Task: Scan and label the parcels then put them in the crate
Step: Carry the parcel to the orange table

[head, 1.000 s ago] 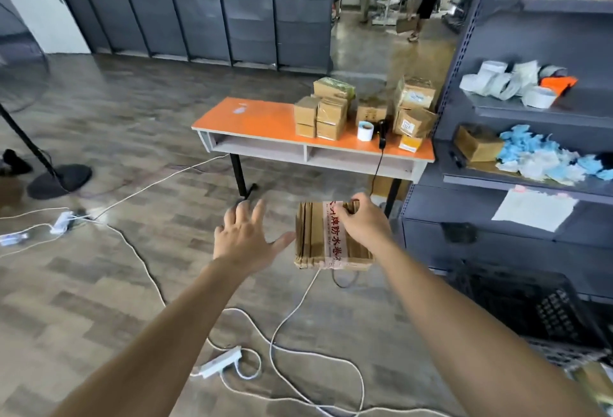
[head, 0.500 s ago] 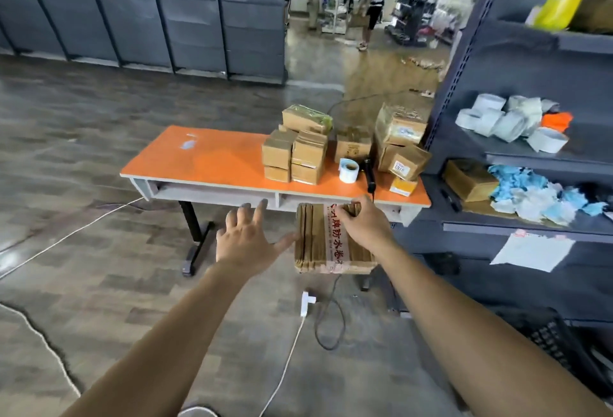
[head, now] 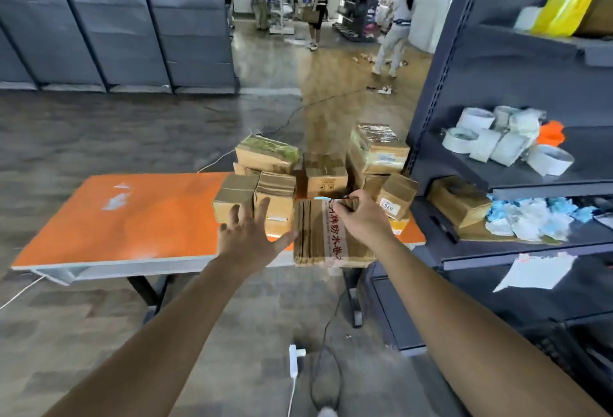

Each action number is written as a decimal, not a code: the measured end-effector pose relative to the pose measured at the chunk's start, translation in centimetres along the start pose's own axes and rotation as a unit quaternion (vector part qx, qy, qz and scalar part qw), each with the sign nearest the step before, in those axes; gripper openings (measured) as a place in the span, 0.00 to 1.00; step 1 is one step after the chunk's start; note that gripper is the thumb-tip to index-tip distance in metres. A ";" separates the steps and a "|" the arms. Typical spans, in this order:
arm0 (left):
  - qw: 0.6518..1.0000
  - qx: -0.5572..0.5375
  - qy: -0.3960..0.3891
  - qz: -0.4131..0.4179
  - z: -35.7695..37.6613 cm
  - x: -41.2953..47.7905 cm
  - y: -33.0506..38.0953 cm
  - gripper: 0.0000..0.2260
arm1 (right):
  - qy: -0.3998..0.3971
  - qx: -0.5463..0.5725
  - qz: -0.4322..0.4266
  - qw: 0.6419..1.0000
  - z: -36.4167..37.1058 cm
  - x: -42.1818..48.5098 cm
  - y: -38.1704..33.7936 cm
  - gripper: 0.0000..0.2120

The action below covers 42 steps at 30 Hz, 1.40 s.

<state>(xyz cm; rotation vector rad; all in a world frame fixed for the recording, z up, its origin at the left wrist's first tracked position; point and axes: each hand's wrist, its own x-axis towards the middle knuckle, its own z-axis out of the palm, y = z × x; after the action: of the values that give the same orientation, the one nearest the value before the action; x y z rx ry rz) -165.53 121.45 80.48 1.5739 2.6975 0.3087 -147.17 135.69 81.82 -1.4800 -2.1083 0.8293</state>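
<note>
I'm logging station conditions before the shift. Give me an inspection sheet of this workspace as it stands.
Surface: orange table, white marks at left.
Job's things: taped cardboard bundle held at the table's near edge; stacked parcels on the table's right end.
Clutter: label rolls and blue crumpled material on rack shelves.
Hands: right hand grips the bundle's top; left hand open beside it.
Cables: black cable and white plug lead on the floor.
Surroundings: people working beyond.

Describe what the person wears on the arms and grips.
Nothing shows: the left forearm and right forearm are bare to the frame's edge, no sleeves. The left grip and right grip carry no gloves, and no watch, bracelet or ring is visible.
</note>
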 end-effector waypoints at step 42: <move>0.985 -0.068 -0.109 0.115 7.5 36.2 1.6 0.42 | 0.004 -0.170 0.054 0.984 9.1 35.3 0.0 0.23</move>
<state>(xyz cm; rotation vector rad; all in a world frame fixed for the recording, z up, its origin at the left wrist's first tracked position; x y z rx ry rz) -181.42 154.70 76.91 1.7643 2.2883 0.2947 -164.92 166.86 75.54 -1.7771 -2.2636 0.5134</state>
